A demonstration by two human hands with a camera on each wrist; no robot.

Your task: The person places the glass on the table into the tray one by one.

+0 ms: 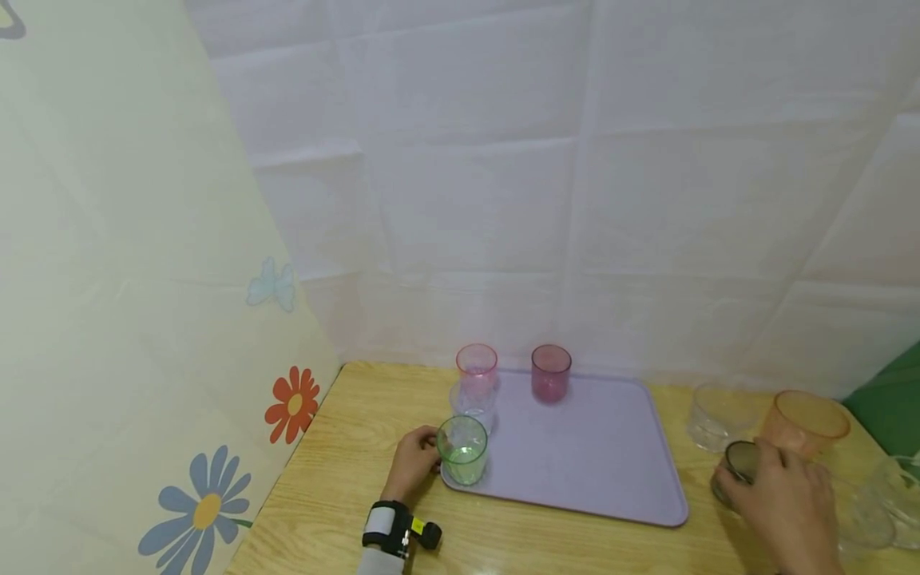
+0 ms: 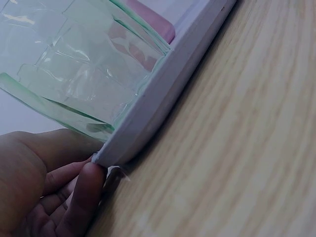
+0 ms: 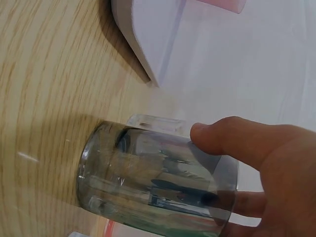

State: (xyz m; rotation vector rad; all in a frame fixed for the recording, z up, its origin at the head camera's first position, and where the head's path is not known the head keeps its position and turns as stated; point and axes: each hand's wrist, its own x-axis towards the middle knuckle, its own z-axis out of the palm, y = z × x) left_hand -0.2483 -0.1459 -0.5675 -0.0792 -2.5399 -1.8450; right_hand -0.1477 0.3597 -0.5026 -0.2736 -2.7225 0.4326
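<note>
Evidently both hands are busy: the right hand (image 1: 791, 499) has its grip curled round a smoky glass (image 3: 153, 177), thumb on one side and fingers on the other, just right of the lilac tray (image 1: 585, 455); whether its base meets the table (image 1: 327, 447), I can't tell. The left hand (image 1: 414, 461) pinches the tray's near left corner between thumb and finger, right beside a green glass (image 1: 463, 461). Behind that one, along the tray's left side, come a clear glass (image 1: 470, 414) and a pink-rimmed glass (image 1: 477, 359), with a magenta glass (image 1: 551, 383) near the far edge. An orange glass (image 1: 805, 427) stands beyond the right hand, among several clear ones.
</note>
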